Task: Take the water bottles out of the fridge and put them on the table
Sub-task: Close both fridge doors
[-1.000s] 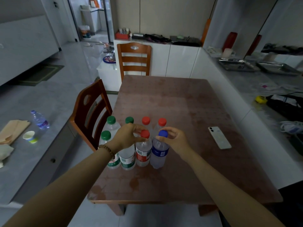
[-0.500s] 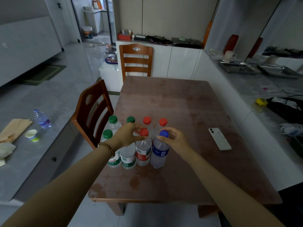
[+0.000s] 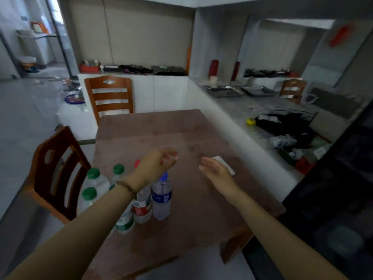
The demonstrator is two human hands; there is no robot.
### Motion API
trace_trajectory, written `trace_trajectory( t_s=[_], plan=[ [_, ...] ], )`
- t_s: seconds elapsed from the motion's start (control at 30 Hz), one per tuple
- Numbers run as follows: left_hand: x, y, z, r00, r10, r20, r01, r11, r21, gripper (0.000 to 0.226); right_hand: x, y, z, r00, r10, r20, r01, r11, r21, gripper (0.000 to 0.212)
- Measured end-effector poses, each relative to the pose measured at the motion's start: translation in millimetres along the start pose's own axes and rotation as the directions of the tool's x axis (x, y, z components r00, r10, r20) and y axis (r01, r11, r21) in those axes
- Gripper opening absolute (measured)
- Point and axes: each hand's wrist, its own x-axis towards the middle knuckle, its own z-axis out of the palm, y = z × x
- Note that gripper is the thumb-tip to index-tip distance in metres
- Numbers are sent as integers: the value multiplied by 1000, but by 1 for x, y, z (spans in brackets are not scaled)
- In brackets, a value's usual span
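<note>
The water bottles (image 3: 141, 205) stand upright in a tight cluster on the near left corner of the table (image 3: 161, 130), close to its left edge and just beside the wooden chair (image 3: 58, 168). Green caps show on the left of the group and a red cap peeks out at the back. A blue-capped bottle (image 3: 161, 199) is on the right flank, touching a red-labelled one. The left hand (image 3: 155, 166) hovers over the back of the cluster with its fingers loosely curled. Motion blur smears the fingertips, and the reddish patch there may be a cap behind them, but no bottle appears to be held. The forearm, with a bead bracelet (image 3: 129, 188) at the wrist, crosses over the nearer bottles and hides some of their caps. The right hand (image 3: 216, 171) hangs apart to the right with its fingers straight and spread and nothing in it, above the table and partly covering a white phone (image 3: 226, 163). The bottles lie below and to the left of both hands with their long axes vertical, so any further grip would come down from above onto a cap or neck. The left hand is clearly the nearer one, while the right would have to travel back across to reach the blue-capped bottle. The fridge cannot be made out, so how many bottles remain to be fetched cannot be told. This batch looks set down and released.
</note>
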Motion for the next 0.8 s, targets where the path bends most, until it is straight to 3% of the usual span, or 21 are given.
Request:
trace_trajectory(
  t_s=[0.1,0.2,0.43,0.5,0.63,0.8],
  plan=[
    [17,33,24,985,165,56,-163,986,-25,36,-39,-5,-46,984,34,-177,-42,998,-41,47],
    [21,70,55,940,316,130,-302,946,-116,34,-104,-10,-83,919,94,-382,-145,984,-106,56],
    [-34,172,123,704,612,359,-552,790,-265,44,-312,-47,-115,611,81,-787,-367,911,-190,62],
    [-65,206,137,637,669,383,-595,742,-307,45,-372,-65,-113,506,46,-861,-486,840,-240,64],
    [-141,270,153,475,782,404,-673,619,-405,46,-482,-98,-98,326,-63,-943,-767,566,-303,68],
    [-234,336,157,310,868,387,-700,484,-525,47,-584,-139,-64,219,-167,-961,-887,377,-267,69]
  ],
)
